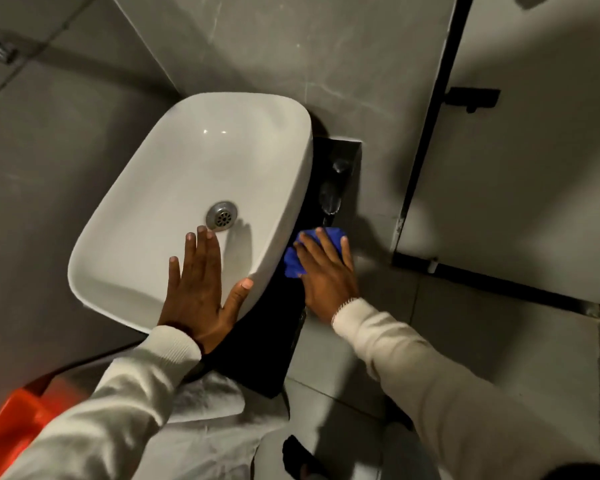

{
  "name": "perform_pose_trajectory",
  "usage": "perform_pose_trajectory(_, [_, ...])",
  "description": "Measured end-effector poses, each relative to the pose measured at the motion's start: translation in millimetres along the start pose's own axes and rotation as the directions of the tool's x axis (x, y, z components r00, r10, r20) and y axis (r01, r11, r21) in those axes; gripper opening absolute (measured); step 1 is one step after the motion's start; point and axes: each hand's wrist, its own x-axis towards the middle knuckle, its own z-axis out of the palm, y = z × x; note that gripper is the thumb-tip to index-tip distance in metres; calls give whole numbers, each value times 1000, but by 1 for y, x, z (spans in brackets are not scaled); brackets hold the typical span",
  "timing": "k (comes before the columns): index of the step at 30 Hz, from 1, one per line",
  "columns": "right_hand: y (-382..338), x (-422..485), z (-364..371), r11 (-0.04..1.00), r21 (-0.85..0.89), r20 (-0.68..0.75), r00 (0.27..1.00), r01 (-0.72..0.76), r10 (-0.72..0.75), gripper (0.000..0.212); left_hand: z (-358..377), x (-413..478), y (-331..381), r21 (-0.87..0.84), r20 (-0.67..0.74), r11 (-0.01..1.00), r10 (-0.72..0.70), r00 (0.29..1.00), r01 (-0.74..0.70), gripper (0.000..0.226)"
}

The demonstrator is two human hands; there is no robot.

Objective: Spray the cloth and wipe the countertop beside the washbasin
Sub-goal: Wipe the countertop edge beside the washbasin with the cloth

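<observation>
Our right hand (326,271) presses flat on the blue cloth (297,261); the black tabletop (267,341) strip runs lengthwise beside the washbasin (174,188), our open left hand (198,292) bracing there.

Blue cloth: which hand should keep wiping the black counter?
Right hand. It presses the blue cloth on the black countertop; the left hand lies flat in the white washbasin.
</observation>
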Motion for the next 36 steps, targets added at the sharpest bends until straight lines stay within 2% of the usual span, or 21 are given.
perform_pose_trajectory(3, [0,25,-2,997,26,101,993,-66,63,57,2,3,10,-15,-3,996,-85,996,85,105])
perform_pose_trajectory(6, [9,3,-5,1000,25,132,991,13,-16,62,4,8,21,-32,-31,990,-139,990,138,107])
perform_pose_trajectory(8, [22,-6,-7,998,15,152,986,63,-65,57,3,8,26,-50,-39,984,-174,984,172,108])
perform_pose_trajectory(11, [25,19,-10,1000,5,103,995,3,-4,48,5,9,32,-84,-69,971,-230,971,224,109])
perform_pose_trajectory(14, [16,42,-6,997,5,145,987,-74,72,54,7,11,35,-88,-82,964,-259,963,251,108])
perform_pose_trajectory(18, [23,20,-11,987,152,82,996,-41,28,57,7,17,39,-81,-92,965,-255,962,249,106])
perform_pose_trajectory(20, [33,22,-10,992,130,74,997,-3,-6,51,7,21,41,-69,-93,971,-237,967,231,107])
perform_pose_trajectory(25, [28,69,-6,975,122,5,982,-186,187,40,7,25,45,-51,-98,970,-242,965,238,105])
perform_pose_trajectory(26, [28,65,-6,976,131,-8,984,-176,179,40,7,25,46,-53,-95,968,-249,964,245,105])
perform_pose_trajectory(30, [55,56,-14,992,125,11,999,30,-32,39,5,29,52,-62,-85,953,-300,950,295,108])
perform_pose_trajectory(32, [69,88,-23,995,96,79,997,-31,23,40,5,32,56,-56,-82,946,-323,943,319,108])
perform_pose_trajectory(36, [70,125,-32,991,36,112,986,-126,122,43,5,47,65,-88,-110,937,-346,932,338,107])
